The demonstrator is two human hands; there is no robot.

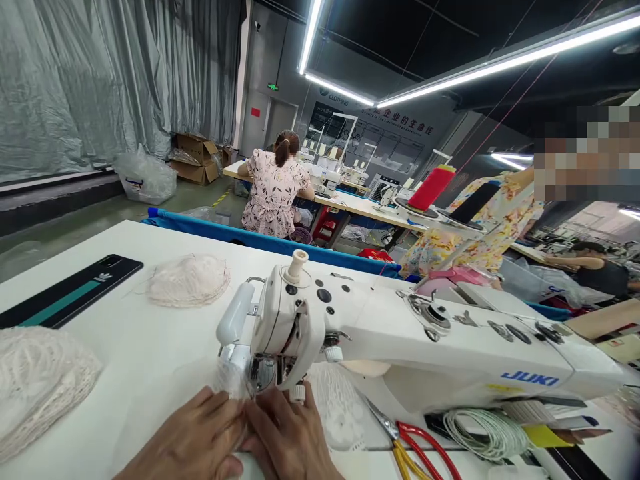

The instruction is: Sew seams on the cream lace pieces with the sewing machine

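Two hands, left hand [193,433] and right hand [290,437], bend over sheer fabric [229,379] at the sewing machine's [370,323] head, grip unclear; seemingly light, soft, snag-prone, it suits flat fingertips near the edge.

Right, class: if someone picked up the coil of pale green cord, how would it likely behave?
The coil of pale green cord would probably flex and sag, being thin, curved loops. Its strands might spread or snag, since they overlap loosely.
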